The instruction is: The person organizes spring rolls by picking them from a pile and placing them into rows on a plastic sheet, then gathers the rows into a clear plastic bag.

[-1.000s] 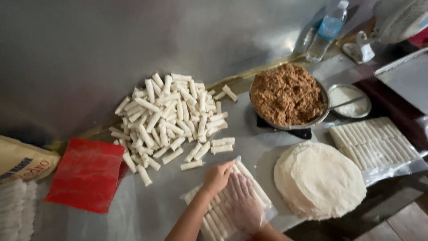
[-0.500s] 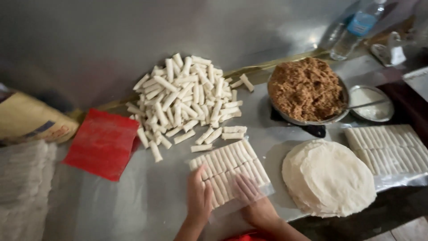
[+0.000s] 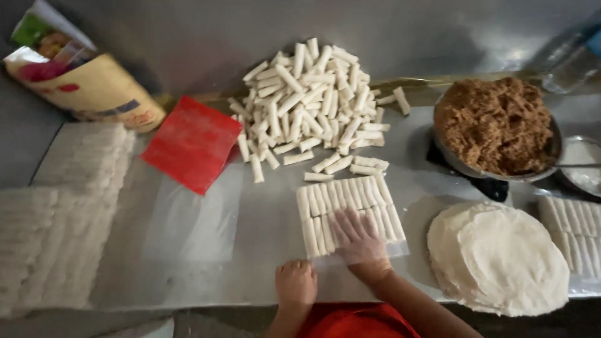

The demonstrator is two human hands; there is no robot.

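seen from above, a metal worktop (image 3: 263,250). right hand (image 3: 358,241) open, fingers spread, palm pressed flat on the near end of a neat row of pale rolls (image 3: 348,209) lying side by side inside a thin clear bag (image 3: 394,249). left hand (image 3: 295,283) just beside it, curled into a loose fist on the near edge of the worktop, gripping nothing visible and apart from the rolls.

compared with half a second ago: both hands lay on the row then, the left along its left edge; now withdrawn to the near edge, only the right pressing down. row looks squared and even, so by the look of it the straightening is done or nearly so.

beyond the hands, a loose heap of rolls (image 3: 316,103). left of that heap, a flat red packet (image 3: 193,143), and farther left a yellow printed bag (image 3: 87,87). just left of the left hand, an empty clear plastic sheet (image 3: 194,219); well to the left, blurred packed rows (image 3: 56,213). right of the right hand, a stack of round pale wrappers (image 3: 498,256); beyond it a metal bowl (image 3: 551,150) of brown shredded filling (image 3: 491,122). far right, more packed rolls (image 3: 573,219) and a small dish (image 3: 582,166).
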